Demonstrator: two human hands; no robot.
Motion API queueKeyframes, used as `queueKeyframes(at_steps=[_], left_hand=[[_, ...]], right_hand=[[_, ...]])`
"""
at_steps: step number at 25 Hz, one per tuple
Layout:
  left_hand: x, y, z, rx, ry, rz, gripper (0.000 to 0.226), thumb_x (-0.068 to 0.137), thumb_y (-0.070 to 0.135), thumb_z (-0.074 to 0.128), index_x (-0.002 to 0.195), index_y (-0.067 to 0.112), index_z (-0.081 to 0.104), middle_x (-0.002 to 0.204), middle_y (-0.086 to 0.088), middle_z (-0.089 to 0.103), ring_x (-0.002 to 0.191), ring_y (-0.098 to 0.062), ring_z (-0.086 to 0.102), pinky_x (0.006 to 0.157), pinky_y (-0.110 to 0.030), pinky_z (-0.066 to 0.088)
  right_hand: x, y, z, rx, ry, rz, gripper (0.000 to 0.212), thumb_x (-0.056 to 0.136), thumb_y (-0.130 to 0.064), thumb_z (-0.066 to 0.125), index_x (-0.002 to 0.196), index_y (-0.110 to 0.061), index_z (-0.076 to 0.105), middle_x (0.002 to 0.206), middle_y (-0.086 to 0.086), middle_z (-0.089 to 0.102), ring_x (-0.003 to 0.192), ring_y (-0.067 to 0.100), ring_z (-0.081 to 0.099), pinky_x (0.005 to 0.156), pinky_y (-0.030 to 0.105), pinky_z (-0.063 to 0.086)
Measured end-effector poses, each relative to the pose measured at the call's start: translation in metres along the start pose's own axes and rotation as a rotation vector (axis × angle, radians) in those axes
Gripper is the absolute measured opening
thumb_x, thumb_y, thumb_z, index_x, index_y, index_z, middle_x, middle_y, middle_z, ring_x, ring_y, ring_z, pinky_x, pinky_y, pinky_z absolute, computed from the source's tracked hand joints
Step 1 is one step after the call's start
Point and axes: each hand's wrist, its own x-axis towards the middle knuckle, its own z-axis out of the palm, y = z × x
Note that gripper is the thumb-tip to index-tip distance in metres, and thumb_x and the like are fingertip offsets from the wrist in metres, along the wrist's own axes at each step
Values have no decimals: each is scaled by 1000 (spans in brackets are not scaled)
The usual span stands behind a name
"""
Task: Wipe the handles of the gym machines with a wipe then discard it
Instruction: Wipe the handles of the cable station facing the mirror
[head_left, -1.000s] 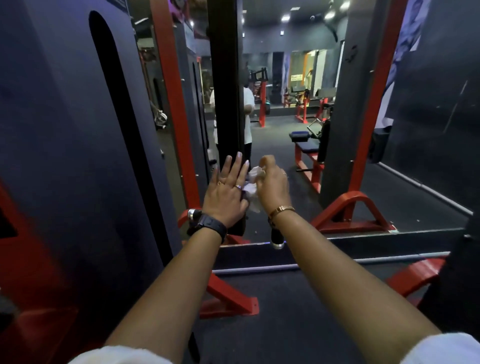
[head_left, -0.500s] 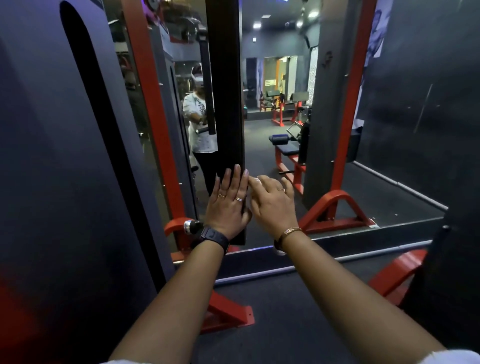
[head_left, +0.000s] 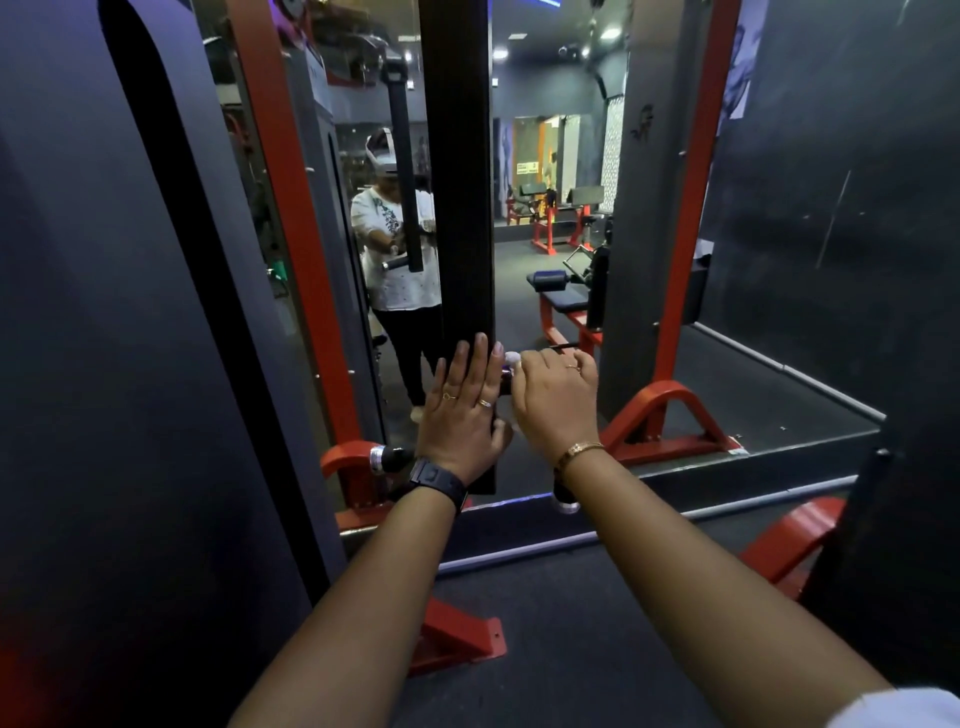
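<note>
A black upright bar (head_left: 457, 208) of the gym machine hangs in front of me. My left hand (head_left: 462, 410) lies flat against its lower end with straight fingers. Just to the right, my right hand (head_left: 558, 400) is curled round a black handle, and a bit of the white wipe (head_left: 511, 357) shows at its fingertips. The handle's chrome end cap (head_left: 566, 503) pokes out below my right wrist. A second black handle with a chrome cap (head_left: 387, 460) sticks out left of my left wrist. Most of the wipe is hidden under my right hand.
A large mirror (head_left: 550, 171) behind the bar reflects me and red-and-black benches. The machine's dark side panel (head_left: 130, 364) fills the left. Red frame posts (head_left: 270, 208) and a red foot (head_left: 457, 639) stand on the dark floor. A dark wall is on the right.
The view has drifted so the mirror shows more of me. My right hand went from holding the loose wipe up to closing over the handle, and the wipe is now nearly covered. My left hand stayed flat on the bar.
</note>
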Motion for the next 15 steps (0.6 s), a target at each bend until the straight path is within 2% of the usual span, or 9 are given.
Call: queueKeyframes(at_steps=[2, 5, 6, 8, 10, 11, 13, 15], left_hand=[[-1, -2, 3, 2, 18, 9, 115, 76, 34, 69, 149, 18, -19, 154, 1, -32, 144, -16, -23, 118, -36, -11], [-1, -7, 4, -30, 18, 29, 115, 74, 32, 68, 149, 20, -19, 154, 3, -32, 144, -14, -23, 119, -36, -7], [-1, -7, 4, -42, 14, 34, 115, 72, 30, 67, 150, 20, -17, 154, 4, -33, 144, -14, -23, 118, -36, -5], [-1, -6, 3, -46, 20, 46, 112, 69, 27, 65, 151, 18, -11, 154, 4, -32, 144, -13, -22, 118, -37, -2], [0, -5, 4, -44, 11, 44, 112, 70, 27, 65, 151, 18, -12, 154, 4, -32, 144, -14, -22, 118, -37, -2], [0, -4, 5, -57, 5, 36, 111, 70, 27, 67, 151, 17, -8, 154, 4, -33, 144, -14, -23, 118, -37, -3], [0, -6, 5, -71, 14, 23, 107, 72, 29, 70, 150, 14, -1, 153, 4, -33, 144, -14, -23, 118, -37, -4], [-1, -8, 4, -47, 8, 25, 111, 72, 30, 68, 151, 16, -9, 153, 4, -33, 144, -14, -23, 118, -37, -4]], right_hand=[[11, -8, 5, 16, -62, -8, 30, 96, -32, 35, 94, -20, 62, 91, -1, 64, 91, 21, 59, 103, 46, 28], [-9, 8, 8, -52, 56, -224, 28, 94, -25, 46, 113, -17, 64, 106, 1, 65, 99, 21, 61, 104, 44, 28], [-17, 17, 8, -70, 113, -223, 29, 93, -22, 49, 116, -15, 64, 108, 2, 66, 99, 22, 62, 103, 44, 30], [-19, 21, 3, -26, 142, -39, 33, 93, -26, 40, 105, -12, 67, 97, 5, 68, 91, 25, 63, 97, 43, 34], [0, 7, 2, 59, 29, 188, 46, 91, -33, 25, 92, -13, 66, 88, 4, 68, 86, 25, 62, 92, 41, 35], [8, 1, 3, 49, -20, 199, 47, 91, -35, 24, 89, -15, 66, 88, 2, 67, 86, 24, 61, 89, 40, 34], [7, -6, 8, 0, 35, 10, 38, 95, -35, 31, 91, -19, 66, 90, -1, 66, 87, 22, 60, 86, 37, 34], [-11, 6, 9, -3, 118, -194, 31, 96, -29, 40, 110, -18, 65, 104, 0, 65, 96, 21, 61, 90, 35, 35]])
